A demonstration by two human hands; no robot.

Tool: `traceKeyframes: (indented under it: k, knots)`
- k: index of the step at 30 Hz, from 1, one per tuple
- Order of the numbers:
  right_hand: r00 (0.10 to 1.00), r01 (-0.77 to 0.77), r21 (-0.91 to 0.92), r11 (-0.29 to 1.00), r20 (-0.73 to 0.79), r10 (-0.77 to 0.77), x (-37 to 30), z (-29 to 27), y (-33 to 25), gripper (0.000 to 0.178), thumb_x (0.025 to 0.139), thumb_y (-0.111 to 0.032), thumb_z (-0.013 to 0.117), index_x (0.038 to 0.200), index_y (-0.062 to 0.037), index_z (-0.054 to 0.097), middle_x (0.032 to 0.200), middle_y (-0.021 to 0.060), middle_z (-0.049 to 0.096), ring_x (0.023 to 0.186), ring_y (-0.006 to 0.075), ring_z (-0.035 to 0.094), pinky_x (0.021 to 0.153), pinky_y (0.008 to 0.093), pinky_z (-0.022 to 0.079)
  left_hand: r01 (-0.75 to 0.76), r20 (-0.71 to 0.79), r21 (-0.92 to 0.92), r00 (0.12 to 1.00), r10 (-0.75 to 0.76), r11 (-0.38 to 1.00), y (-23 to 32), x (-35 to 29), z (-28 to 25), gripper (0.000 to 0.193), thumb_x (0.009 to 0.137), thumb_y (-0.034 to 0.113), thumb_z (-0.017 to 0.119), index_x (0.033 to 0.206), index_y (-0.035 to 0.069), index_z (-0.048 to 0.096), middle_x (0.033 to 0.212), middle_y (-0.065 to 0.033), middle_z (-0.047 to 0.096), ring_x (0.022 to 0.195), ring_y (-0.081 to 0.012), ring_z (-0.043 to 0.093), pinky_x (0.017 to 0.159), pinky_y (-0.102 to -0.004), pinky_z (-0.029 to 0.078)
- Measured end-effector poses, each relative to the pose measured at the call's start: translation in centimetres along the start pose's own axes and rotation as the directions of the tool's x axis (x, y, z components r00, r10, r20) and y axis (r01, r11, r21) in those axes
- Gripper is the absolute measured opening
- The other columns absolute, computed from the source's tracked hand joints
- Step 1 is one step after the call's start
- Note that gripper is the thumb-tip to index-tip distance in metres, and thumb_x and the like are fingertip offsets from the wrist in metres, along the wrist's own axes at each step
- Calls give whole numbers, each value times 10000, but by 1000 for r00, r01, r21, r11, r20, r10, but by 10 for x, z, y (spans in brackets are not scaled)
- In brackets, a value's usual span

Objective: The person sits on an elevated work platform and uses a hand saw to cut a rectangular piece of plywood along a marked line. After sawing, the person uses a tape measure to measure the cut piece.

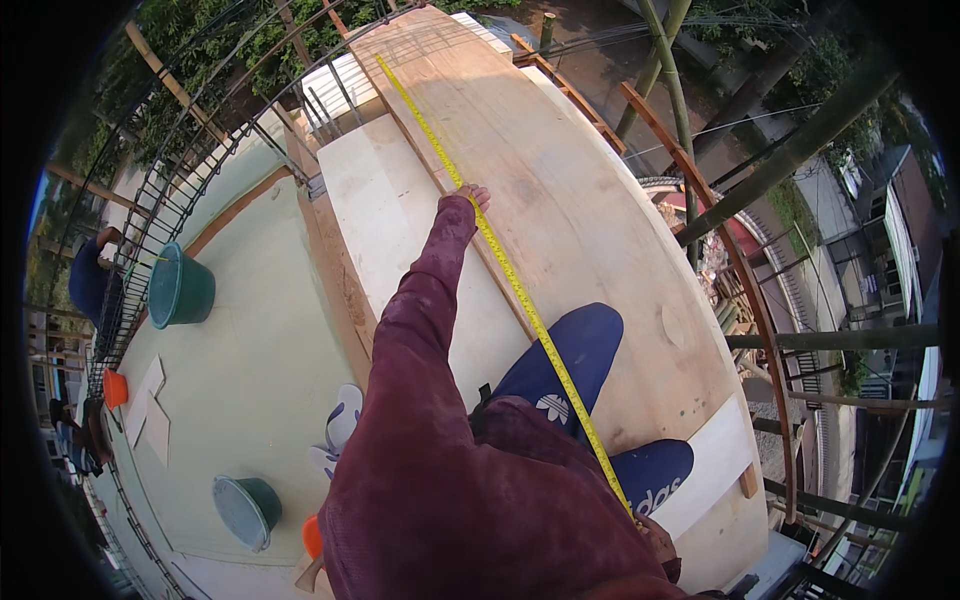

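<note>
A yellow tape measure (525,300) runs lengthwise over a plywood sheet (570,180), from its far end down past my knees. My left hand (470,197) reaches forward in a maroon sleeve, its fingers closed on the tape at the edge of the sheet. Close to my right knee, my right hand (655,540) is closed around the near part of the tape; the sleeve and knee partly hide it. My legs in blue trousers (585,350) are folded on the plywood, and the tape crosses them.
Two green buckets (184,288), an orange bowl (115,388) and a pair of flip-flops (345,415) are on the pale floor at left. Rebar (160,185) lines the far left, near another person (90,275). Bamboo poles (790,160) stand beyond the raised right edge.
</note>
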State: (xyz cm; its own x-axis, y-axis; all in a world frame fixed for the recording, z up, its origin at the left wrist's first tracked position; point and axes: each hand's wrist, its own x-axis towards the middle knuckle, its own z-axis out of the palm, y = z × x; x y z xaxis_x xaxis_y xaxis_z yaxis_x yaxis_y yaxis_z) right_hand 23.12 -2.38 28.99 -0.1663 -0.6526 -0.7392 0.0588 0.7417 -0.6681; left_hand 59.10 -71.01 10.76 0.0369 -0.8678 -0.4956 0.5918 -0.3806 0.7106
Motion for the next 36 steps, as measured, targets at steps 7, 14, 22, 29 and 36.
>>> traceKeyframes:
  k: [7, 14, 22, 29, 36]
  knots:
    - [1000, 19, -53, 998, -7, -19, -7, 16, -19, 477, 998, -370, 523, 1236, 32, 619, 1050, 89, 680, 928, 150, 629, 853, 295, 496, -89, -78, 39, 993, 92, 995, 20, 56, 14, 253, 1004, 175, 511, 1179, -8, 506, 1035, -177, 662, 825, -280, 685, 716, -413, 607]
    - [970, 236, -136, 962, 88, -226, 160, 75, -113, 377, 987, -334, 499, 1125, -9, 629, 854, 41, 620, 737, 142, 601, 678, 264, 483, -8, 66, -112, 998, 15, 994, 38, 78, -15, 221, 980, 122, 569, 1159, 5, 515, 859, -130, 675, 643, -217, 645, 607, -384, 583]
    - [982, 164, -269, 949, 140, -130, 254, 131, -244, 377, 972, -417, 492, 1081, -86, 634, 803, 24, 609, 614, 115, 601, 429, 263, 435, -12, 12, 154, 1000, 10, 988, 13, 39, 16, 193, 970, 78, 575, 1160, 44, 566, 1039, -121, 726, 889, -242, 719, 777, -416, 614]
    - [984, 84, -277, 957, 175, -36, 281, 171, -268, 355, 967, -451, 492, 1082, -147, 634, 859, 9, 639, 636, 122, 631, 399, 268, 417, 2, -141, 148, 990, 19, 989, 22, 70, -2, 168, 955, 79, 579, 1119, 46, 597, 989, -108, 727, 859, -222, 719, 762, -397, 614]
    - [986, 15, -268, 963, 165, 31, 280, 175, -268, 378, 971, -447, 490, 1157, -149, 628, 873, 17, 643, 650, 130, 646, 403, 261, 431, -20, -112, 57, 993, 26, 998, 13, 56, -7, 174, 937, 51, 584, 1108, 20, 568, 949, -129, 714, 782, -232, 714, 687, -384, 613]
